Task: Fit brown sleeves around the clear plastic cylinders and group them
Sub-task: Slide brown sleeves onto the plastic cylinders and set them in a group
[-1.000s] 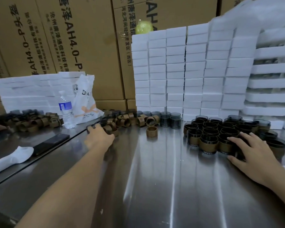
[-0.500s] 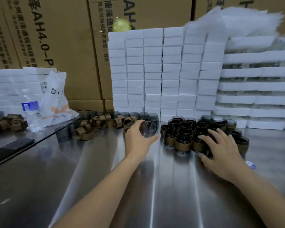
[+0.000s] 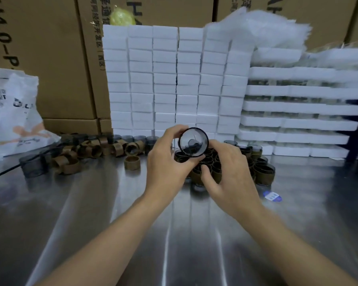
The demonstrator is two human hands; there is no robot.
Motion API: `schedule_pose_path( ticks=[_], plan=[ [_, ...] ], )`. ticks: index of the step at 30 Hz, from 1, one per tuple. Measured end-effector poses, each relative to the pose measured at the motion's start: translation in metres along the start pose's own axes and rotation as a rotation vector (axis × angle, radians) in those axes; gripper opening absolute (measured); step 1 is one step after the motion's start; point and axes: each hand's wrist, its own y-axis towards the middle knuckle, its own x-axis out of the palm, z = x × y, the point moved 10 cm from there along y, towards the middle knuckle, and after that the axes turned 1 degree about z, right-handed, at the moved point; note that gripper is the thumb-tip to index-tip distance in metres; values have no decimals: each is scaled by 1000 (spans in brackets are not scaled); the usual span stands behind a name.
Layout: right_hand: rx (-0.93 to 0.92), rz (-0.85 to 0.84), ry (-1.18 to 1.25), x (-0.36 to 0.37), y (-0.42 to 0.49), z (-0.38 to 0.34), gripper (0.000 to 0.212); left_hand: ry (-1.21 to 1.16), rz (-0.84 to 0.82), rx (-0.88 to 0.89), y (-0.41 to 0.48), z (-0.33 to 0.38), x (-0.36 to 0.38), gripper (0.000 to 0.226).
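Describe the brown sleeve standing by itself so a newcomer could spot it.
On the steel table, look just in front of the jumbled heap of brown sleeves, left of the left hand. One lone sleeve stands upright, apart from the heap.

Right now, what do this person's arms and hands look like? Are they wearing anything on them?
Nothing is worn. The left hand and right hand have no gloves, and no rings or watch show. The left forearm and right forearm are uncovered down to the picture's lower edge: no sleeves, wristbands or markings are visible.
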Motion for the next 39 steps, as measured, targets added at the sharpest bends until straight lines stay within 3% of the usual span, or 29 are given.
schedule_pose_path(
  ticks=[7, 9, 11, 13, 16, 19, 27, 33, 35, 39],
  plan=[
    [2, -3, 32, 2, -4, 5, 59, -5, -23, 80, -6, 11, 5, 62],
    [15, 2, 59, 2, -5, 6, 61, -9, -39, 31, -8, 10, 8, 64],
    [27, 25, 90, -3, -5, 7, 65, -120, -87, -138, -8, -1, 13, 57],
    [-5, 34, 129, -9, -3, 2, 71, -363, -194, -421, -13, -15, 26, 46],
    [-65, 2, 175, -11, 0, -12, 76, -707, -375, -947, -47, -32, 55, 70],
    [-31, -18, 204, -9, 0, -17, 77, -913, -375, -1190, -65, -35, 67, 86],
    [95, -20, 254, -4, 2, -5, 72, -870, -367, -1234, -73, -34, 71, 88],
    [358, 43, 574, 1, 1, 10, 46, -835, -496, -1193, -82, -20, 81, 74],
    [404, 62, 645, 3, 2, 11, 33, -841, -475, -1209, -84, -20, 81, 70],
    [438, 68, 695, 7, 0, 9, 29, -841, -436, -1225, -85, -25, 80, 67]
  ],
)
